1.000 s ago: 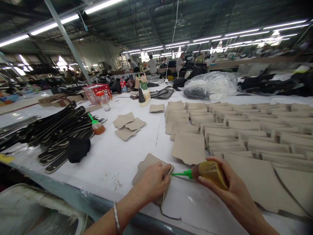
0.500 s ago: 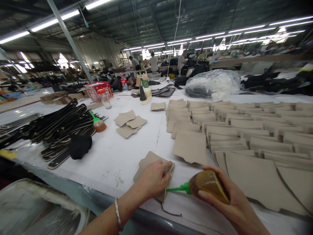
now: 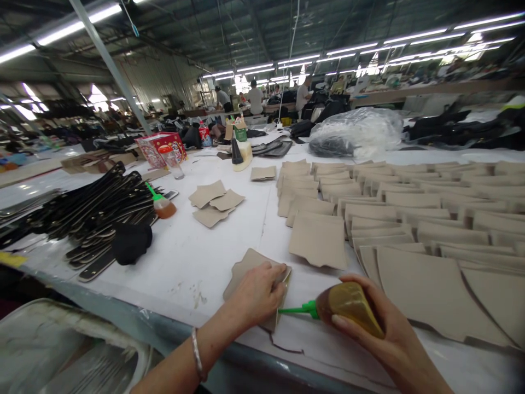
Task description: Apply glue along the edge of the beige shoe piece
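Observation:
My left hand holds a beige leather-like piece down near the table's front edge, fingers bent over its right side. That side looks folded or layered, and the hand covers most of its middle. In my right hand is a squeeze bottle of amber liquid, gripped round its body and tilted nearly level. Its thin green nozzle points left, with the tip at the piece's right edge below my left fingers. Whether liquid is coming out cannot be made out. A single beige piece lies just beyond the bottle.
Overlapping rows of beige pieces cover the table's right side. Several loose ones lie left of centre. Black straps, a second green-nozzled bottle and a black cloth bundle are at left. A whitish chair stands below the table edge.
The scene has shifted slightly upward and left in view. Both hands keep nearly the same pose, and the nozzle tip stays at the piece's right edge.

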### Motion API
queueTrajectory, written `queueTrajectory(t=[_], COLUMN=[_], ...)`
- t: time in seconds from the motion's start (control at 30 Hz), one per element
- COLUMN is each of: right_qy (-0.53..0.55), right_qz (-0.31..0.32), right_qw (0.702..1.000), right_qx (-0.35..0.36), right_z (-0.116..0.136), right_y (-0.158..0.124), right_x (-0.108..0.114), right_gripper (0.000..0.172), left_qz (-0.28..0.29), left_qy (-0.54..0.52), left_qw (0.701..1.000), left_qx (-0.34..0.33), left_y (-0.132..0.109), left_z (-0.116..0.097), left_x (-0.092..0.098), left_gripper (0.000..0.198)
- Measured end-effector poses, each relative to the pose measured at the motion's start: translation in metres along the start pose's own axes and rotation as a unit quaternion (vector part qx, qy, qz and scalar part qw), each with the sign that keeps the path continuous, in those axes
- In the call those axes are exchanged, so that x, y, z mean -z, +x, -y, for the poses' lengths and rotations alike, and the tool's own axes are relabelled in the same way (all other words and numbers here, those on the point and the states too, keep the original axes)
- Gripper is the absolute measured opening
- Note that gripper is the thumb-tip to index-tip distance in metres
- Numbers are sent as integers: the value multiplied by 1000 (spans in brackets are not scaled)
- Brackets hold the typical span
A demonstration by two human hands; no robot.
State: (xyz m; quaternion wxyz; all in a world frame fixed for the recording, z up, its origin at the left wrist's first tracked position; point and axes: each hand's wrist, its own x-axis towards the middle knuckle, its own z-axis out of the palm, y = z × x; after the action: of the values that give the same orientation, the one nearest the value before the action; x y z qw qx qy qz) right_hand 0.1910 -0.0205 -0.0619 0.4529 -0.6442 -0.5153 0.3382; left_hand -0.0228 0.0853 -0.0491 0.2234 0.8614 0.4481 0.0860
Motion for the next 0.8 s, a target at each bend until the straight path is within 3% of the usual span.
queueTrajectory(t=[0.1, 0.23, 0.43, 0.67, 0.8], right_qy=[-12, 38, -36, 78, 63], right_qz=[-16, 22, 1, 43, 21], right_qw=[1000, 999, 999, 994, 996], right_qx=[6, -2, 14, -56, -61], right_z=[-1, 1, -10, 13, 18], right_y=[-1, -2, 13, -1, 2], right_x=[1, 1, 9, 0, 1], right_gripper=[56, 52, 58, 53, 55], left_qz=[1, 3, 7, 5, 6], left_qy=[0, 1, -1, 0, -1], left_qw=[1000, 1000, 1000, 1000, 1000], left_qx=[-2, -6, -3, -1, 4], left_y=[0, 0, 0, 1, 0], left_z=[0, 0, -1, -1, -2], left_x=[0, 1, 2, 0, 1], left_gripper=[38, 42, 44, 44, 44])
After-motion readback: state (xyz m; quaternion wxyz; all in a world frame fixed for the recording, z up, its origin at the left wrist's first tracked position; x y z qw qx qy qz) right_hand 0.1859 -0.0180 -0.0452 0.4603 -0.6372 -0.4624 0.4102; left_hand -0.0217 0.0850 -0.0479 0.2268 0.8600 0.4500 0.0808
